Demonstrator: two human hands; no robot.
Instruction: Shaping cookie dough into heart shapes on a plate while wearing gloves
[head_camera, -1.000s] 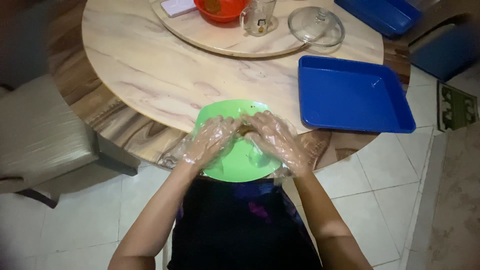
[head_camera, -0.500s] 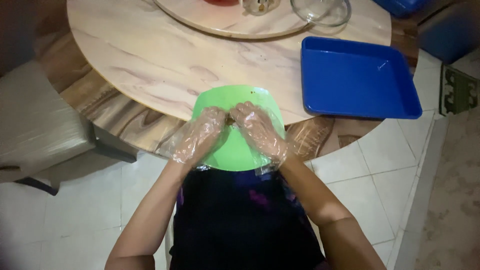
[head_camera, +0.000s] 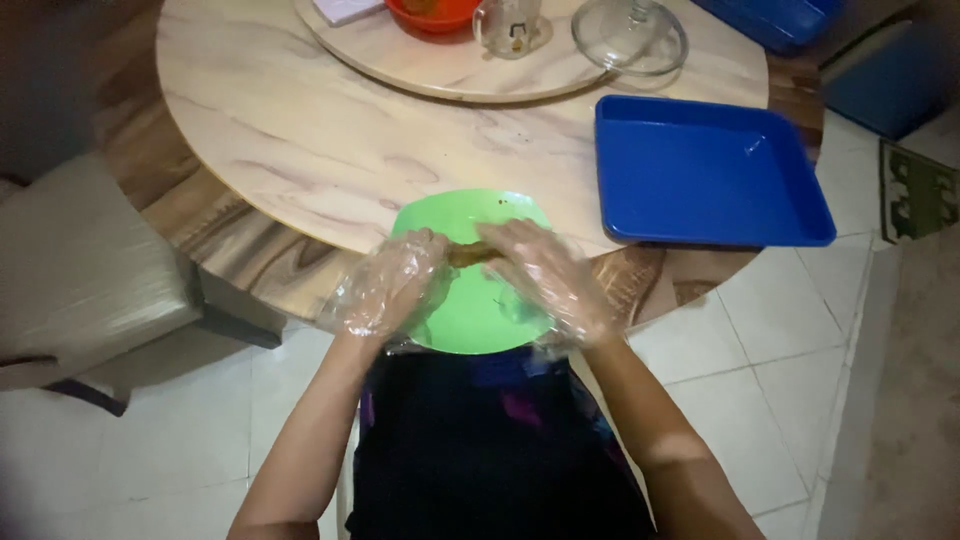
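Gloved left hand (head_camera: 392, 283) and right hand (head_camera: 545, 275) met over green plate (head_camera: 470, 315); fingers of both pinched brown lump (head_camera: 468, 253). Blue tray (head_camera: 705, 170) lay at two o'clock on surface (head_camera: 300, 130).

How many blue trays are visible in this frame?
2. One blue tray sits on the table's right side; a second blue tray is cut off at the top edge. More may lie outside the view.
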